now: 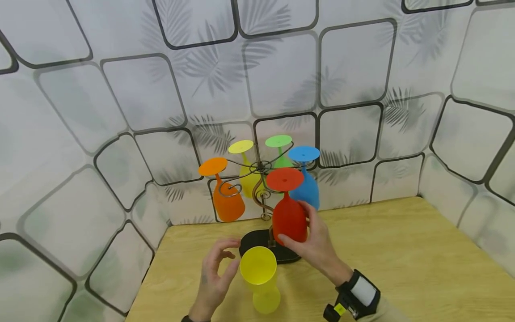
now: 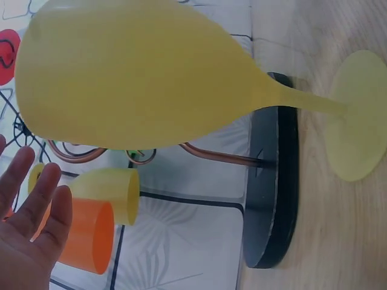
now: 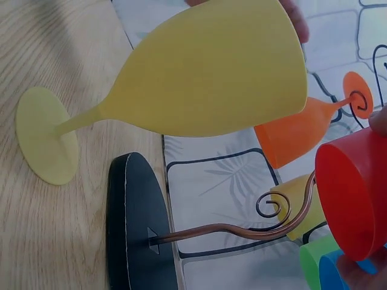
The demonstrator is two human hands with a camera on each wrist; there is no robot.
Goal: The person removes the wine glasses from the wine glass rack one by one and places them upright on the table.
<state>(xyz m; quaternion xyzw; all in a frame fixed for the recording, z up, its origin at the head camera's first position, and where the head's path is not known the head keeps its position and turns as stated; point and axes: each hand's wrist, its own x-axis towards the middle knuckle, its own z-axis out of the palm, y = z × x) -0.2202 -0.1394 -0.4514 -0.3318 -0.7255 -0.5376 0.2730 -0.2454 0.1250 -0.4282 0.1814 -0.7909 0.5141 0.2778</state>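
1 orange goblet (image 1: 229, 205) is hung upside down at the left of 1 metal rack (image 1: 261, 167). Next, 1 hanging yellow goblet (image 1: 248, 179) is seen farther back, also inverted. In front of the rack, 1 upright yellow goblet (image 1: 259, 273) is stood on its foot on 1 wooden table (image 1: 374, 241), near the rack's 1 black base (image 1: 249, 241). Farther right, 1 green goblet (image 1: 278, 141) is hung inverted at the back. 1 red goblet (image 1: 289, 219) is held foot up at the front, with its bowl above the base; whether its weight is borne by the rack cannot be told. 1 blue goblet (image 1: 307, 184) is hung inverted at the right, partly hidden by the red bowl. In all, 6 goblets are counted: 5 inverted, 1 upright.

2 hands are shown. The left hand (image 1: 215, 273) is held loosely apart, its fingers gently bent and its thumb spread, with nothing grasped. It is placed just left of the upright yellow goblet; whether the cup is touched by the thumb cannot be told. By the right hand (image 1: 318, 243), the red goblet is grasped around its bowl, the thumb laid across the front near the rim and the fingers curled behind. 1 black wristband (image 1: 362, 293) is worn on the right wrist.
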